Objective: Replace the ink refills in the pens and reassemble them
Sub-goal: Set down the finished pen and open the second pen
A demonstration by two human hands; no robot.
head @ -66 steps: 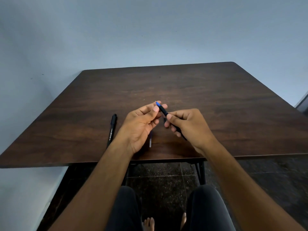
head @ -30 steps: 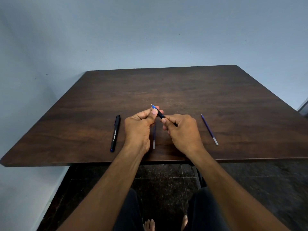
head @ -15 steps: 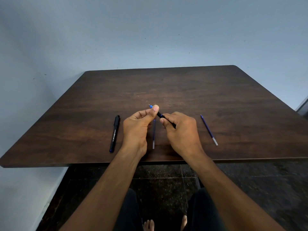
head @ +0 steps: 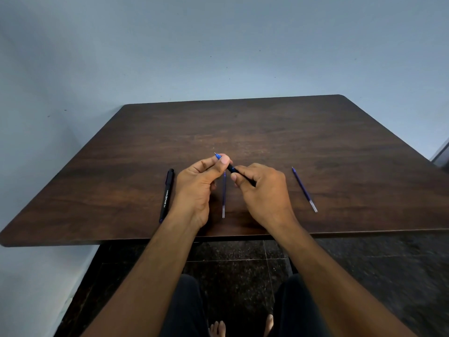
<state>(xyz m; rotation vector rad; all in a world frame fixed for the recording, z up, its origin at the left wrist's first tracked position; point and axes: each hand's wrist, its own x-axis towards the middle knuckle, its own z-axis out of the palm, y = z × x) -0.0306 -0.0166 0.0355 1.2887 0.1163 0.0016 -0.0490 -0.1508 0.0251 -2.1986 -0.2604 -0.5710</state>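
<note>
My left hand (head: 196, 183) pinches blue tip end of pen (head: 232, 168), thumb and forefinger curled around it. My right hand (head: 263, 190) grips black barrel of same pen, fingers wrapped. Pen held just above table (head: 315, 142), tip pointing away and left. Refill (head: 223, 194) lies on table between my hands. Second refill (head: 304, 189) lies right of right hand. Capped black pen (head: 166, 194) lies left of left hand.
</note>
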